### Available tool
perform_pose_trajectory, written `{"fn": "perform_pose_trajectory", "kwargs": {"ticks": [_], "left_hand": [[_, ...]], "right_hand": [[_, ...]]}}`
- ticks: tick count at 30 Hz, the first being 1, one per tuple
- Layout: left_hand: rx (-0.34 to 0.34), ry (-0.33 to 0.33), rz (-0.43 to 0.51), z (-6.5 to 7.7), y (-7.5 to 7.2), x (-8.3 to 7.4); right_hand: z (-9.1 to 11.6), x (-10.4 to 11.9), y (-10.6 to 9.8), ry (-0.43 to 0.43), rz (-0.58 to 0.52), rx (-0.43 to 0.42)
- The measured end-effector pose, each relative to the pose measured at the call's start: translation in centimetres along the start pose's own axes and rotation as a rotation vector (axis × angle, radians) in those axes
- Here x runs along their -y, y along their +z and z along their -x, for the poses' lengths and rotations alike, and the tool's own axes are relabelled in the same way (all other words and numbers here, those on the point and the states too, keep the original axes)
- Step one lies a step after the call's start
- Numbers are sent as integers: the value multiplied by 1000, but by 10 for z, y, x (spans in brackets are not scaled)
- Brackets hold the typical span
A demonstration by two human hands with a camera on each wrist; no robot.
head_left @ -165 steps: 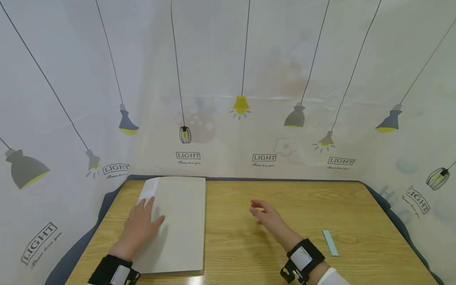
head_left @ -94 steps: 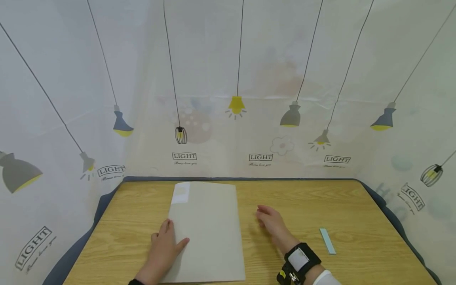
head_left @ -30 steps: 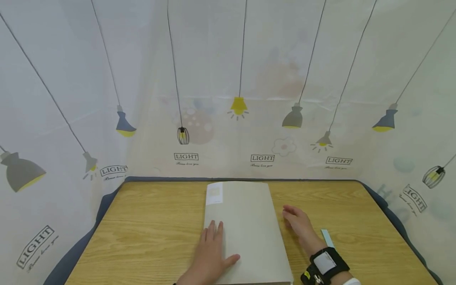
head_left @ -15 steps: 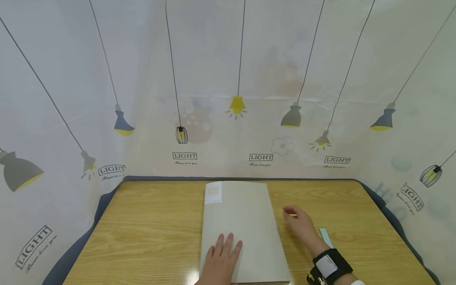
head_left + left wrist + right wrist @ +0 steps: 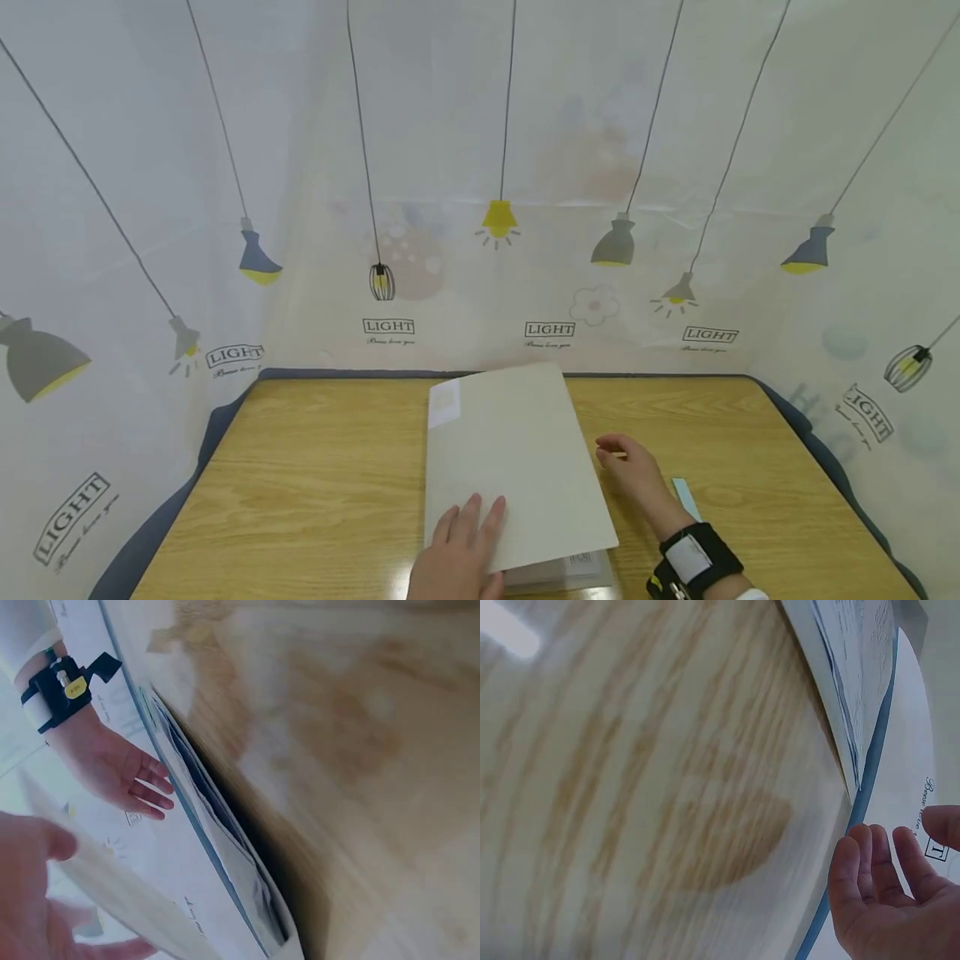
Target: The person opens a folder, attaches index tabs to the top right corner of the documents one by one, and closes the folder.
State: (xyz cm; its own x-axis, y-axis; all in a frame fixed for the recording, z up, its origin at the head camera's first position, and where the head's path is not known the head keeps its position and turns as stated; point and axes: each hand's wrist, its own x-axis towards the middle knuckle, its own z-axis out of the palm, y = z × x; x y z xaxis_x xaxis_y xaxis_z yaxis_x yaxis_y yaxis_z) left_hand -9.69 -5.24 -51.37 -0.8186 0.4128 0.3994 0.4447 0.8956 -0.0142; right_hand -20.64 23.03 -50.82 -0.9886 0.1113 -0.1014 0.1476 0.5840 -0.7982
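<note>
A cream folder (image 5: 525, 450) with a white label (image 5: 444, 403) at its far left corner lies at the middle of the table. My left hand (image 5: 459, 550) pinches its top cover near the front edge, the thumb going under, and the cover is tilted up. Below it, a greyish sheet (image 5: 555, 572) with small print shows. Layers of paper (image 5: 217, 802) appear inside the folder in the left wrist view. Just right of the folder my right hand (image 5: 633, 473) holds nothing, its fingers loosely bent; the right wrist view shows that hand (image 5: 889, 900) beside the paper edges (image 5: 836, 697).
A light blue strip (image 5: 685, 498) lies on the wooden table (image 5: 322, 475) by the right forearm, which partly hides it. A cloth backdrop (image 5: 450, 167) printed with hanging lamps stands around the table's back and sides.
The folder has slid from the left to the middle, pushed by my left hand. That hand then moved to the front edge and raised the cover. The right hand shifted right.
</note>
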Motion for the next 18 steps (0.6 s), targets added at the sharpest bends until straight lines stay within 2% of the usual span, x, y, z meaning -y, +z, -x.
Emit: {"fn": "perform_pose_trajectory", "kwargs": {"ticks": [4,6,9,11,13,18], "left_hand": [[-177,-112,67,3,0,0],[-197,-163,99,4,-1,1],[-191,-219,144,7,-5,4],[-190,-236,177,10,-6,9],[-211,-222,209,12,-6,14],[-271,-194,277,17,-6,26]], "right_hand": [[-2,-1,2,21,3,13],[-3,-1,3,30,7,20],[-5,-2,4,37,21,23],[-5,-3,5,34,41,24],[-6,-2,6,20,78,42],[-8,-2,11,-5,227,174]]}}
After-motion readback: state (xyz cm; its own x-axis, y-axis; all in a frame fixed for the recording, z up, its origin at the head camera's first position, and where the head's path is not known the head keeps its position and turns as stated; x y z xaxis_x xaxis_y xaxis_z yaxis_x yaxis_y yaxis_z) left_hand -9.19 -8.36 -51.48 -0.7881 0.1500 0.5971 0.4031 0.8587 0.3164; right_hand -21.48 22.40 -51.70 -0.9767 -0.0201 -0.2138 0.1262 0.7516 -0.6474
